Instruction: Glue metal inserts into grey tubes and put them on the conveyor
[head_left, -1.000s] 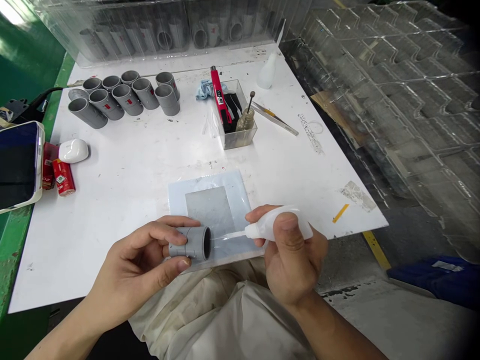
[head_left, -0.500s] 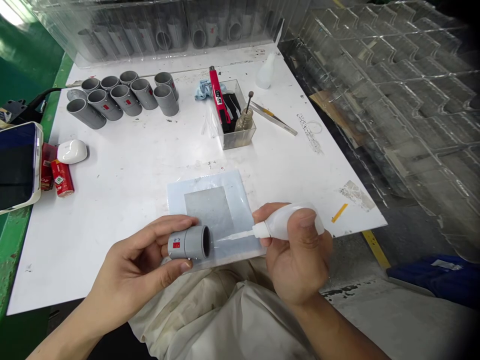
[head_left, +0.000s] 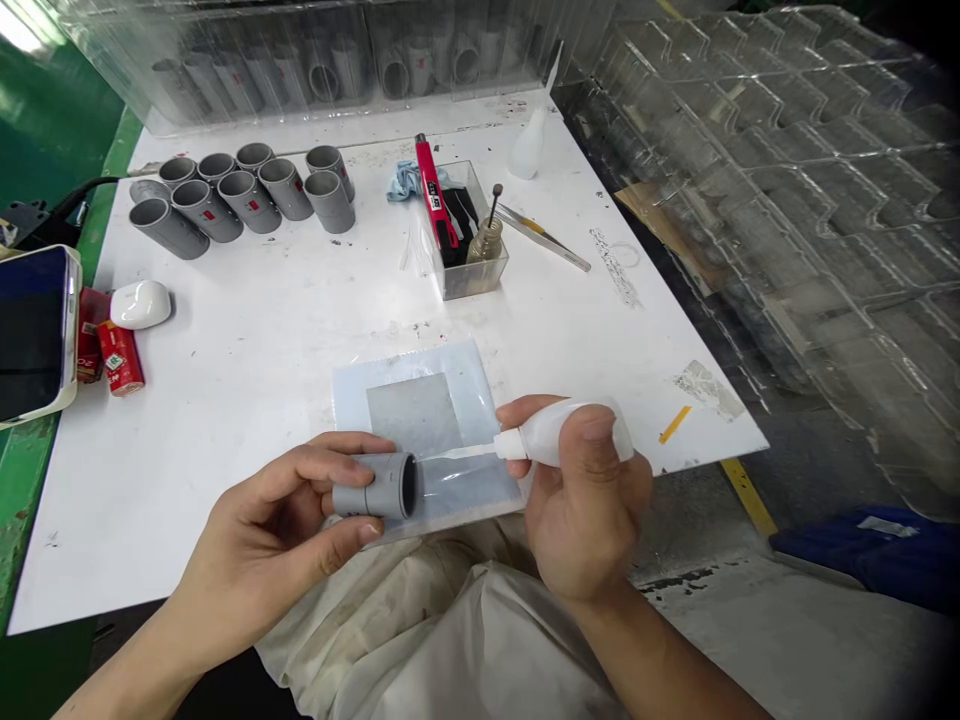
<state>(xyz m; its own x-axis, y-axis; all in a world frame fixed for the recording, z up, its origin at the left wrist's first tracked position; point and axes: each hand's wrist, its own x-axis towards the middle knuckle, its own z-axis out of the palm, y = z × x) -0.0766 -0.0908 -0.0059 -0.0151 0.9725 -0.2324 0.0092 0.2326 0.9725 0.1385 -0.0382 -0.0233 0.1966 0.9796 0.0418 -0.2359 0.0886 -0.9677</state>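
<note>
Between the fingers and thumb of my left hand [head_left: 300, 500] lies a short grey plastic tube [head_left: 379, 488], on its side with its open end facing right. My right hand [head_left: 585, 480] is wrapped round a white squeeze bottle [head_left: 562, 432], thumb on its side. The bottle's thin nozzle [head_left: 465, 453] points left, its tip close to the upper rim of the tube; whether it touches I cannot tell. Beneath both lies a pale blue plastic bag [head_left: 469, 400] with a grey square sheet [head_left: 416, 410] on it.
Several grey tubes [head_left: 251, 205] stand at the back left. A clear box [head_left: 472, 280] holds a red cutter [head_left: 433, 190] and small jar [head_left: 486, 242]; tweezers [head_left: 551, 240] lie beside it. A second squeeze bottle [head_left: 529, 145] stands behind. Clear trays [head_left: 750, 150] are stacked right, a phone [head_left: 34, 330] left.
My left hand has turned the tube, so its red label no longer shows. The squeeze bottle has moved slightly left and up, bringing its nozzle tip nearer the tube's rim.
</note>
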